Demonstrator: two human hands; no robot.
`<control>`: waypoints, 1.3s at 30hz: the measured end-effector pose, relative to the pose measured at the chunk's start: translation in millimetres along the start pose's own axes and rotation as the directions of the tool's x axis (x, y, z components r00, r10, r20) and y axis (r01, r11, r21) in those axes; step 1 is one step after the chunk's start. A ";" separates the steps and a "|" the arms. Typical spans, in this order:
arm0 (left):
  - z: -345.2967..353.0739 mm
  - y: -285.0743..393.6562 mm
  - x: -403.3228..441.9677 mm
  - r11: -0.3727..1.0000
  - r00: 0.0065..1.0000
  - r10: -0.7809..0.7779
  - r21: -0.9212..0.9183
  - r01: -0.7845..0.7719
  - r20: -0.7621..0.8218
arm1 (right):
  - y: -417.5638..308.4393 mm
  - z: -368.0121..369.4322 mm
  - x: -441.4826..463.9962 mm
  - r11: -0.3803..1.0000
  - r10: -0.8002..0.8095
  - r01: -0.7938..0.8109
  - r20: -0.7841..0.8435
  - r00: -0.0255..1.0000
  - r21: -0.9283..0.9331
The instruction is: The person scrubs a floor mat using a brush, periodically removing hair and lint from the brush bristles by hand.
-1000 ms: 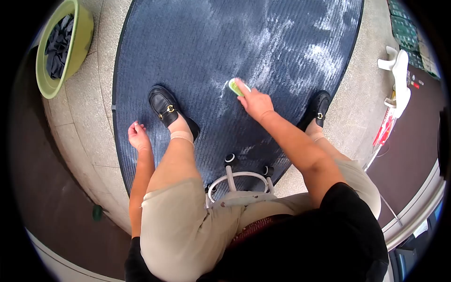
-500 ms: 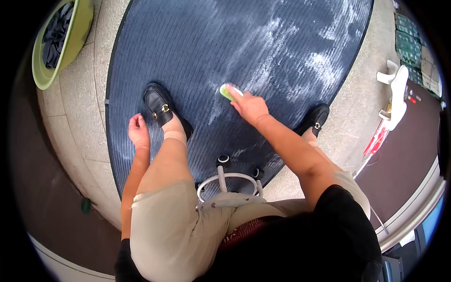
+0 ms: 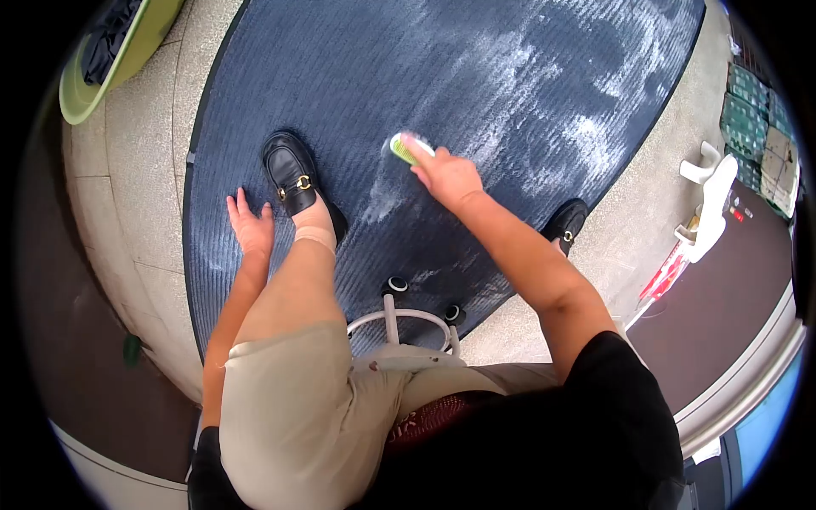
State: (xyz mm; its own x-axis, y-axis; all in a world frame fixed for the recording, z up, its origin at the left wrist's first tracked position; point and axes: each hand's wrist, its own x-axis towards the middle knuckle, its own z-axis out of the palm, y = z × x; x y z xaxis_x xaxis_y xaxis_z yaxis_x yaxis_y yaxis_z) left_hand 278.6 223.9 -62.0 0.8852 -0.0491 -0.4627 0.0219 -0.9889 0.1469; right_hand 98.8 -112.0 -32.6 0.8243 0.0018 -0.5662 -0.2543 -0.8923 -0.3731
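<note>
A green and white scrub brush is gripped in my right hand, over the dark blue ribbed mat. White, foamy-looking streaks spread across the mat to the right of the brush. My left hand holds nothing; its fingers are apart, low over the mat's left side, beside my black loafer. The other loafer rests near the mat's right edge.
Beneath me is a wheeled stool. A green tub with dark cloth stands at upper left. On the right are a white plastic object, a red-and-white item and green patterned bundles.
My right hand and the brush have shifted slightly up and left in view. The fingers of my left hand have spread from a loose curl. The camera view has shifted a little.
</note>
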 end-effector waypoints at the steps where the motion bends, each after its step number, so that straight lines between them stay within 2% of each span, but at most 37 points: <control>1: -2.2 0.9 -0.9 1.000 1.000 -0.001 -0.016 0.001 0.011 | 18.7 -13.1 23.8 0.998 0.067 -0.065 -0.151 0.986 0.018; 3: 1.2 -2.4 -1.3 0.998 1.000 0.023 -0.053 -0.023 0.002 | 44.9 -80.5 76.3 0.912 0.409 -0.381 -0.248 0.878 0.155; 5: 2.7 -3.3 -4.6 0.999 1.000 0.025 -0.045 -0.026 -0.003 | 64.9 -109.3 104.8 0.827 0.558 -0.479 -0.329 0.762 0.295; 8: 7.5 1.5 1.1 0.999 0.999 0.032 -0.040 -0.033 -0.031 | 25.2 -66.3 83.4 0.821 0.553 -0.447 -0.303 0.776 0.355; 10: 9.9 4.4 -1.2 0.999 0.999 0.007 -0.044 -0.009 -0.046 | -19.4 -25.7 38.0 0.890 0.397 -0.362 -0.079 0.914 0.278; 12: 8.9 9.6 -4.6 0.998 0.998 -0.021 -0.057 0.018 -0.052 | -38.2 -3.1 -1.4 0.976 0.143 -0.160 0.118 0.983 0.150; 14: 8.6 14.3 -1.4 0.997 0.998 -0.019 -0.072 0.015 -0.055 | -21.9 -7.3 10.6 0.992 0.087 -0.094 0.095 0.992 0.082; 15: 8.2 10.0 -5.8 0.997 0.999 -0.013 -0.076 0.009 -0.046 | 12.3 -38.5 51.7 0.992 0.124 -0.123 -0.149 0.981 0.019; 16: 10.7 8.5 -5.0 0.997 0.999 -0.019 -0.075 0.015 -0.047 | 28.2 -69.4 81.6 0.960 0.277 -0.256 -0.284 0.918 0.110; 17: 11.6 8.0 -3.0 0.996 0.999 -0.009 -0.084 0.006 -0.036 | 27.4 -74.5 82.2 0.957 0.289 -0.279 -0.220 0.932 0.072; 19: 9.6 5.6 -3.2 0.996 0.999 -0.005 -0.087 0.002 -0.034 | 63.4 -133.2 138.3 0.829 0.555 -0.481 -0.311 0.772 0.286; 22: 12.8 12.5 -1.2 0.995 0.998 -0.052 -0.081 0.050 -0.019 | 26.4 -92.6 127.5 0.805 0.579 -0.468 -0.307 0.755 0.365; 24: 15.2 12.5 -1.8 0.996 0.998 -0.046 -0.079 0.041 -0.052 | -19.5 -52.4 86.6 0.879 0.397 -0.347 -0.097 0.913 0.326; 26: 15.8 14.7 -1.5 0.997 0.998 -0.055 -0.056 0.052 -0.037 | -41.4 -39.2 65.5 0.930 0.295 -0.290 0.010 0.955 0.227; 27: 13.9 13.1 -1.3 0.998 0.998 -0.053 -0.038 0.052 -0.034 | -42.4 -36.7 64.7 0.926 0.295 -0.291 0.017 0.955 0.240; 29: 14.1 15.7 -0.2 0.998 0.998 -0.054 -0.026 0.053 -0.030 | -29.6 -38.9 57.7 0.996 0.033 -0.045 0.148 0.988 0.080; 30: 11.7 14.1 -0.7 0.998 0.999 -0.046 -0.035 0.045 -0.029 | 6.4 -68.3 90.6 0.994 0.108 -0.108 -0.060 0.992 -0.007; 31: 12.5 14.3 -1.8 0.998 0.998 -0.046 -0.053 0.044 -0.031 | 28.3 -90.7 113.6 0.969 0.246 -0.234 -0.217 0.945 0.079; 32: 13.1 14.1 -0.8 0.998 0.998 -0.046 -0.054 0.044 -0.031 | 25.9 -97.6 112.9 0.967 0.248 -0.253 -0.166 0.954 -0.007; 33: 13.3 12.0 -2.1 0.997 0.998 -0.049 -0.054 0.047 -0.025 | 60.6 -141.7 148.8 0.882 0.468 -0.450 -0.345 0.813 0.138; 36: 15.6 19.0 6.4 0.994 0.996 -0.083 -0.079 0.080 -0.034 | 51.8 -131.2 152.2 0.824 0.563 -0.474 -0.359 0.744 0.310; 37: 16.9 22.1 6.9 0.987 0.990 -0.135 -0.091 0.131 -0.038 | 31.1 -121.0 137.6 0.833 0.548 -0.478 -0.286 0.786 0.279; 39: 25.1 20.3 8.8 0.985 0.988 -0.147 -0.095 0.142 -0.052 | -14.0 -61.2 80.1 0.934 0.312 -0.289 -0.084 0.946 0.210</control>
State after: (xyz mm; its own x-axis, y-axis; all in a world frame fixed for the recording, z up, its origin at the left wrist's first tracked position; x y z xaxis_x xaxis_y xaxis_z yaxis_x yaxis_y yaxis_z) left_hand 275.2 199.9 -85.0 0.8953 0.1044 -0.4331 0.1913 -0.9681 0.1620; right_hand 199.3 -127.0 -27.7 0.7433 -0.3148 -0.5903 -0.5820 -0.7393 -0.3386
